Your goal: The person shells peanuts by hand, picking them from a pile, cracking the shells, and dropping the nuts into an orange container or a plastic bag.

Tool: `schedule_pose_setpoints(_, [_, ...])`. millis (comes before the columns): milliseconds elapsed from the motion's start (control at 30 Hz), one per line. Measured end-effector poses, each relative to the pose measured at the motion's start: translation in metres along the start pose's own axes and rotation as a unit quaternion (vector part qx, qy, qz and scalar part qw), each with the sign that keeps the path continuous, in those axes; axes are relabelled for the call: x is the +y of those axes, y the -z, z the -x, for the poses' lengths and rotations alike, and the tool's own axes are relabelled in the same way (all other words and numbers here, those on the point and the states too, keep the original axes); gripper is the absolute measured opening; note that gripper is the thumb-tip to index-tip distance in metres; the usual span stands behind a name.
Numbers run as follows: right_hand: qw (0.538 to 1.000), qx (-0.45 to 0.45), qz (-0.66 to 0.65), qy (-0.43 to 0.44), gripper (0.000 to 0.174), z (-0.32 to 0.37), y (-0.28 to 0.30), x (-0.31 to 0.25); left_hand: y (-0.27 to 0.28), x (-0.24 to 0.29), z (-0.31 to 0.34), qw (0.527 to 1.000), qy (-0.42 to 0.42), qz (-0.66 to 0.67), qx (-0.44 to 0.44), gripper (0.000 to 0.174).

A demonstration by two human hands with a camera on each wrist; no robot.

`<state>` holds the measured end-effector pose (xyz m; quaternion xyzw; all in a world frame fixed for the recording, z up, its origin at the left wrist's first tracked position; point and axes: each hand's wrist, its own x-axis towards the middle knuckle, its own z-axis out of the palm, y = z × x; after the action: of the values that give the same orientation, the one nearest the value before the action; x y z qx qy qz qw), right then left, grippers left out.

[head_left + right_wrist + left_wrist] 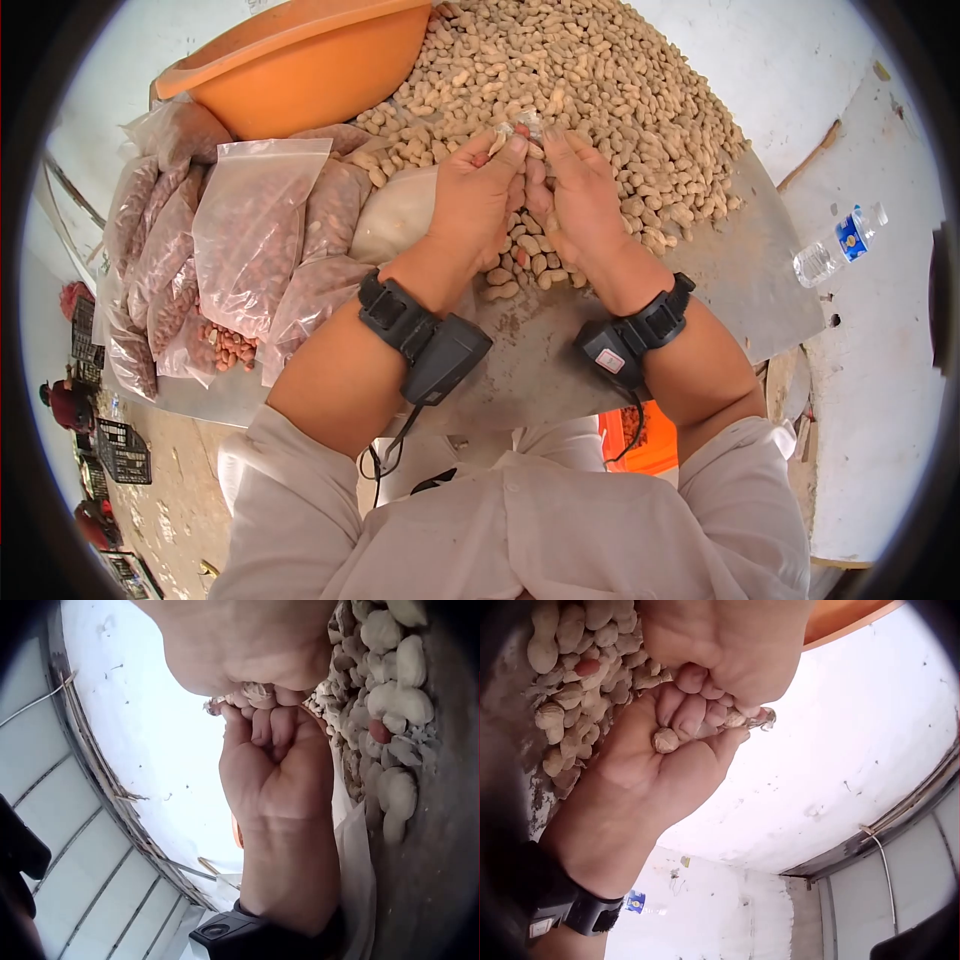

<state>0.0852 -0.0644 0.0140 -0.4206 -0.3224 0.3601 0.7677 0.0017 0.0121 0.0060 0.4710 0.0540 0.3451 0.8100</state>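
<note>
My left hand (472, 195) and right hand (585, 195) meet over the near edge of the peanut pile (600, 80). The fingertips of both pinch a cracked peanut (736, 718) between them, and a reddish kernel (521, 130) shows at its opening. Another whole peanut (664, 740) is tucked under the curled fingers of the right hand, as the left wrist view shows. A second reddish kernel (480, 159) peeks out beside the left fingers. Below the hands, loose peanuts (540, 262) lie on the grey tabletop (520, 350).
Clear plastic bags (250, 235) of red kernels are heaped on the left, with some loose kernels (232, 347) near them. Behind them stands an orange basin (300, 75). A plastic bottle (840, 245) is at the right. An orange container (655, 440) sits below the table edge.
</note>
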Motion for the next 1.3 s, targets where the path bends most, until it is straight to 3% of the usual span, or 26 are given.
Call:
schedule_pose_setpoints(267, [0.985, -0.077, -0.126, -0.092, 0.012, -0.007, 0.011, -0.006, 0.007, 0.005, -0.004, 0.999, 0.009, 0.033, -0.014, 0.009])
schedule_pose_setpoints(367, [0.988, -0.056, -0.123, -0.081, 0.011, -0.007, 0.009, -0.004, 0.002, 0.002, -0.005, 0.997, 0.031, 0.051, 0.043, 0.011])
schedule_pose_setpoints(567, [0.999, -0.008, -0.049, -0.008, 0.019, -0.01, 0.009, 0.006, 0.008, -0.009, -0.008, 0.98, 0.078, 0.177, 0.054, 0.014])
schedule_pose_setpoints(667, [0.999, 0.031, 0.007, 0.038, 0.021, -0.005, -0.005, 0.012, 0.009, -0.019, -0.014, 0.973, 0.069, 0.195, 0.103, 0.014])
schedule_pose_setpoints(767, [0.991, 0.01, 0.101, 0.083, 0.022, -0.005, -0.001, 0.011, 0.009, -0.015, -0.013, 0.962, 0.101, 0.232, 0.101, 0.016])
schedule_pose_setpoints(867, [0.953, 0.008, 0.252, 0.17, 0.023, -0.008, 0.006, 0.011, 0.007, -0.015, -0.012, 0.956, 0.132, 0.236, 0.116, 0.016])
schedule_pose_setpoints(967, [0.799, -0.032, 0.476, 0.367, 0.025, -0.016, 0.016, 0.008, 0.01, -0.013, -0.012, 0.956, 0.142, 0.244, 0.076, 0.017])
schedule_pose_setpoints(1300, [0.746, -0.081, 0.536, 0.387, 0.026, -0.014, 0.016, -0.002, 0.015, -0.012, -0.013, 0.947, 0.161, 0.268, 0.077, 0.017])
